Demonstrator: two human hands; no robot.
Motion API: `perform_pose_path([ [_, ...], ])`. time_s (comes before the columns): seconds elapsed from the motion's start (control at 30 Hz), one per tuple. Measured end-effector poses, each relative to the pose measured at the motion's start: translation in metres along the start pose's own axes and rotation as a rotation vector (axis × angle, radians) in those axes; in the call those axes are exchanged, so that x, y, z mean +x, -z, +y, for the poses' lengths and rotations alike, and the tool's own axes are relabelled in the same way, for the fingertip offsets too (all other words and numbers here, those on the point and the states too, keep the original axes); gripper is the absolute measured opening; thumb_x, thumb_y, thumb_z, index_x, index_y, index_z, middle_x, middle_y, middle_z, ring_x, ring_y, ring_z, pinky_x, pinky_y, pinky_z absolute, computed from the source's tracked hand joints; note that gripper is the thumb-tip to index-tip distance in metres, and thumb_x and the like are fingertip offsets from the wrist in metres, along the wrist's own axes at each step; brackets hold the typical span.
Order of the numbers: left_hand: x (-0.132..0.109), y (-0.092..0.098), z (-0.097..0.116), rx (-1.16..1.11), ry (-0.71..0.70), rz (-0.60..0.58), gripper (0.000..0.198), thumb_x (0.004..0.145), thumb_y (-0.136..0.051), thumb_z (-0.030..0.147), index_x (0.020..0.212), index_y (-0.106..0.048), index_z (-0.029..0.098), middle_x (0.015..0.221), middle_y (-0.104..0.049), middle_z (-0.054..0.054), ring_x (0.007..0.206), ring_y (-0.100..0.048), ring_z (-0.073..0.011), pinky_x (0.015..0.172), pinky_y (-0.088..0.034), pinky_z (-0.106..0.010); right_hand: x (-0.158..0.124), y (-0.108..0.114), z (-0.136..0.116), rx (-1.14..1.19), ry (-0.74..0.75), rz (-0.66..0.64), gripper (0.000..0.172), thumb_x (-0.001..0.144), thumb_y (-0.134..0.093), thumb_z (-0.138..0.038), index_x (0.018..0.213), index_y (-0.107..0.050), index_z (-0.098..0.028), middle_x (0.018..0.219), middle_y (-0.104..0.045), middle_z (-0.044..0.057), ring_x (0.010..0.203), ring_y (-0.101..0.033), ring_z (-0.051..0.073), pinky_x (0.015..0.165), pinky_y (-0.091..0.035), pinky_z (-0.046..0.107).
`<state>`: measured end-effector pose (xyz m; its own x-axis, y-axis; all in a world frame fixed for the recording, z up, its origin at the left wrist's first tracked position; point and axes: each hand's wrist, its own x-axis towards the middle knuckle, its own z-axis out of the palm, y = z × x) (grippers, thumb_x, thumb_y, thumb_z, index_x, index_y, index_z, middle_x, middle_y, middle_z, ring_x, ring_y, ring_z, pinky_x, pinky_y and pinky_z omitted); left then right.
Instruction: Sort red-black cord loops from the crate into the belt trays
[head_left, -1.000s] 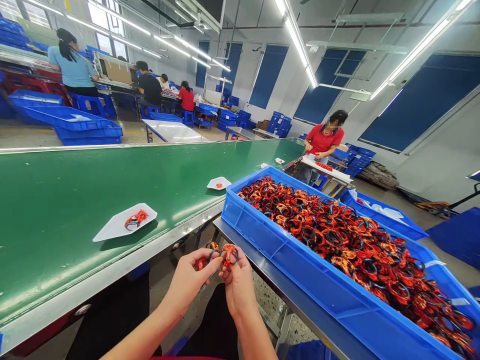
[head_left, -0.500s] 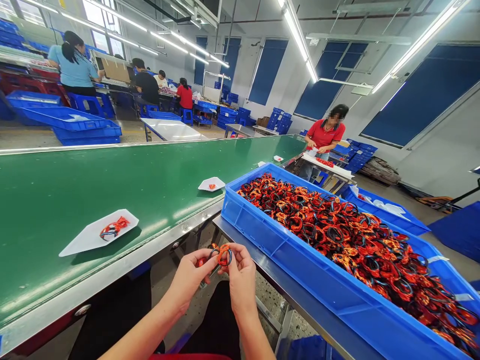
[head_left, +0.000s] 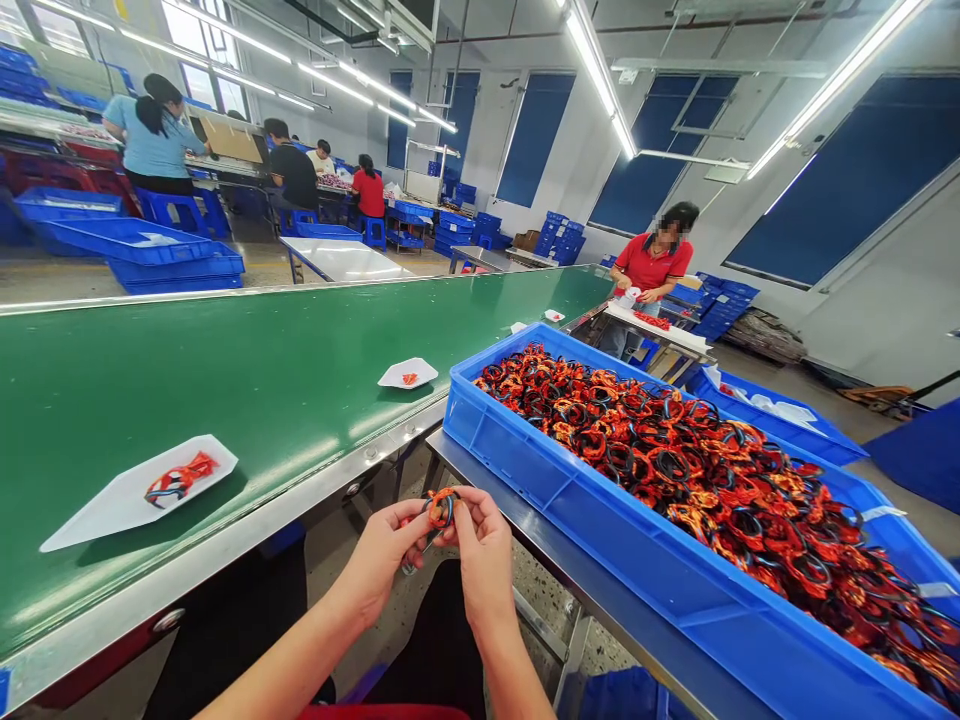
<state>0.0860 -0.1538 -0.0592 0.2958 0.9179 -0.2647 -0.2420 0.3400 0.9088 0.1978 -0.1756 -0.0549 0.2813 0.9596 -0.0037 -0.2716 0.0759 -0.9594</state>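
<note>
Between my fingertips is a small bunch of red, orange and black looped bands (head_left: 441,507) that look like hair ties. My left hand (head_left: 381,560) pinches the bunch from the left, and some red shows under its fingers. My right hand (head_left: 482,560) grips the other side, thumb in front and fingers curled behind. Both hands are above my lap, between the conveyor and a metal table. To their right, a long blue crate (head_left: 577,510) holds a big heap of the same bands (head_left: 660,465).
A green conveyor belt (head_left: 262,370) runs along the left, carrying white paper trays; the nearest tray (head_left: 105,512) bears a similar bunch (head_left: 180,480). The crate rests on a metal table (head_left: 525,525). A co-worker in red (head_left: 652,265) stands beyond it. Blue bins (head_left: 172,270) stand at the back left.
The white trays have slid left and nearer along the belt. Between my fingertips, the loops have turned a little and sit closer together. My hands stay in nearly the same place.
</note>
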Motion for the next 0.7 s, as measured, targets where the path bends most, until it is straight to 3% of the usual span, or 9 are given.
perform_pose_path([
  [0.2,0.002,0.0,-0.001,-0.022,0.01,0.004,0.029,0.067,-0.071,0.044,0.075,-0.068,0.016,0.057,-0.052,0.002,0.049,-0.038,-0.007,0.046,-0.032,-0.018,0.0,0.0,0.002,0.018,-0.006,-0.009,0.021,0.08,-0.063,-0.036,0.092,-0.061,-0.018,0.083,-0.065,0.003,0.054,-0.053,0.009,0.049,-0.049,0.021],
  [0.37,0.009,0.01,0.008,0.075,-0.095,0.038,0.03,0.068,-0.069,0.045,0.076,-0.068,0.016,0.056,-0.05,0.003,0.048,-0.04,-0.0083,0.046,-0.033,-0.02,-0.001,0.002,0.006,-0.023,0.001,0.015,0.028,0.079,-0.063,-0.037,0.101,-0.06,-0.02,0.09,-0.061,0.003,0.06,-0.053,0.01,0.046,-0.047,0.019],
  [0.47,0.02,0.027,0.029,0.312,-0.271,0.186,0.031,0.071,-0.065,0.046,0.077,-0.068,0.016,0.053,-0.05,0.002,0.048,-0.042,-0.0099,0.049,-0.034,-0.022,-0.002,0.006,0.011,-0.052,-0.021,0.026,0.028,0.079,-0.063,-0.037,0.101,-0.06,-0.02,0.087,-0.059,0.002,0.062,-0.053,0.01,0.046,-0.047,0.018],
  [0.6,0.047,0.054,0.075,0.842,-0.581,0.504,0.024,0.074,-0.061,0.04,0.081,-0.068,0.018,0.069,-0.063,-0.002,0.058,-0.051,-0.0139,0.058,-0.037,-0.025,-0.009,0.009,0.02,-0.075,-0.074,-0.052,0.023,0.079,-0.062,-0.036,0.093,-0.062,-0.019,0.08,-0.06,0.002,0.061,-0.052,0.01,0.046,-0.045,0.018],
  [0.7,0.076,0.068,0.106,1.203,-0.631,0.637,0.027,0.077,-0.055,0.039,0.088,-0.068,0.018,0.086,-0.068,-0.007,0.073,-0.058,-0.0197,0.064,-0.038,-0.028,-0.017,0.009,0.027,-0.125,-0.113,-0.115,0.021,0.08,-0.059,-0.035,0.091,-0.063,-0.018,0.076,-0.06,0.002,0.061,-0.052,0.011,0.046,-0.044,0.018],
])
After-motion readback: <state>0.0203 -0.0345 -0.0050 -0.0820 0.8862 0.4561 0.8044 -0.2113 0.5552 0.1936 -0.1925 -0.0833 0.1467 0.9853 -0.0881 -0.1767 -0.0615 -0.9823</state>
